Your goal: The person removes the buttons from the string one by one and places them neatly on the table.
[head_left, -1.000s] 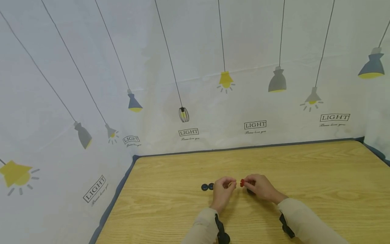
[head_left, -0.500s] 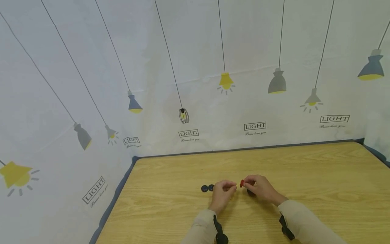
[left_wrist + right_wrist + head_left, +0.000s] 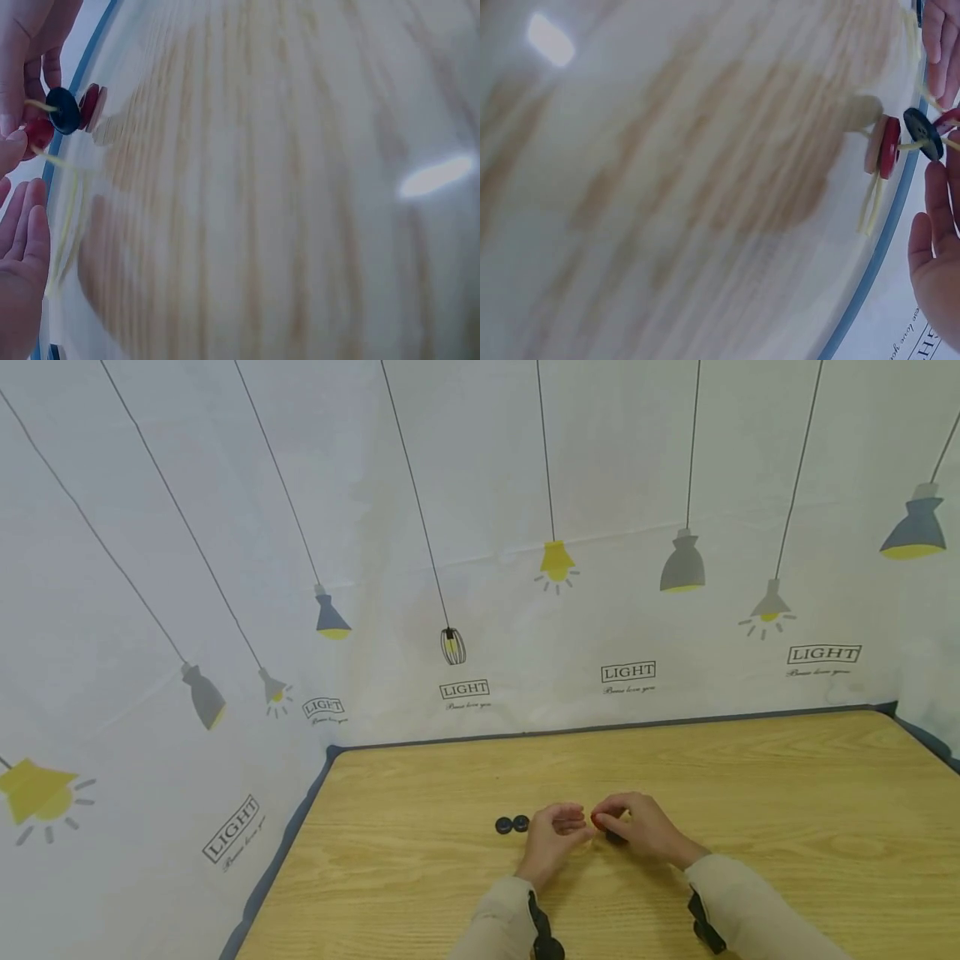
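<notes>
In the head view my right hand (image 3: 637, 827) pinches a red button (image 3: 597, 821) between thumb and fingertips. A dark button (image 3: 922, 133) sits beside it on a yellow string (image 3: 910, 146), and past that hang another red button (image 3: 889, 147) and a tan button (image 3: 873, 144), close together. My left hand (image 3: 553, 837) faces the right one, thumb and fingers spread apart. In the left wrist view its fingers (image 3: 31, 232) are straight, near a loose length of yellow string (image 3: 64, 225). The palm of the right hand is partly hidden from the head camera.
Two dark buttons (image 3: 512, 825) lie side by side on the wooden table (image 3: 420, 877), just left of the left hand. A pale wall hanging (image 3: 525, 635) printed with lamps rises behind the table's far edge. Black wrist straps (image 3: 543, 927) sit over light sleeves.
My left fingers have spread from a pinch and the thumb has come closer to the right hand. My right hand has stayed nearly in place, the red button now more covered by its fingers.
</notes>
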Motion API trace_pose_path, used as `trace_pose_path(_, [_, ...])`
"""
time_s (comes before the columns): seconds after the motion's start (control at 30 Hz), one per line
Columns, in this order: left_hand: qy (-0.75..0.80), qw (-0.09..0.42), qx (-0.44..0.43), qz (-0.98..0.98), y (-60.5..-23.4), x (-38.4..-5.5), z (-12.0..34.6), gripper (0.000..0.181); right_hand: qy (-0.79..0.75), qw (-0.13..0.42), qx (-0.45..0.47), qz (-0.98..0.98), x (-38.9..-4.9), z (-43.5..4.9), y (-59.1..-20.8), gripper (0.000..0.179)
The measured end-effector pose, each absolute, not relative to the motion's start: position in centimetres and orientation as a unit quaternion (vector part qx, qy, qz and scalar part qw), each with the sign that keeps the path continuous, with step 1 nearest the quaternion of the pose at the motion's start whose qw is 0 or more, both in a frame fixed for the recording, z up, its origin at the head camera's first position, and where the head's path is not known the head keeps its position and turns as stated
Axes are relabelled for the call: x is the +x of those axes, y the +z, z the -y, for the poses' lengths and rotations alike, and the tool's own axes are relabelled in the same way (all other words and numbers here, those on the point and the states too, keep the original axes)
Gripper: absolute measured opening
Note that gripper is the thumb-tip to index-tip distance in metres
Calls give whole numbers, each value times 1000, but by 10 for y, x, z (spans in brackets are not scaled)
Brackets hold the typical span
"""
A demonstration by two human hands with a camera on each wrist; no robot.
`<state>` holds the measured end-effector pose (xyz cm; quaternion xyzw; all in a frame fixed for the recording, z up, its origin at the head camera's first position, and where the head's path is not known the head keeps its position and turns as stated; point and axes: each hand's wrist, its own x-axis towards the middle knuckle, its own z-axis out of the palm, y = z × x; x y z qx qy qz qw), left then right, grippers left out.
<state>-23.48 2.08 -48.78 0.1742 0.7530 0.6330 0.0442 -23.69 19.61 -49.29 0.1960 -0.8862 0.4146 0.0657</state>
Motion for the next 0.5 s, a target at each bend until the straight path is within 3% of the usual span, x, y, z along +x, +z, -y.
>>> trace_pose_path(0.5, [635, 53, 146, -757, -513, -242, -35, 27, 440, 60, 202, 873, -236, -195, -492, 11])
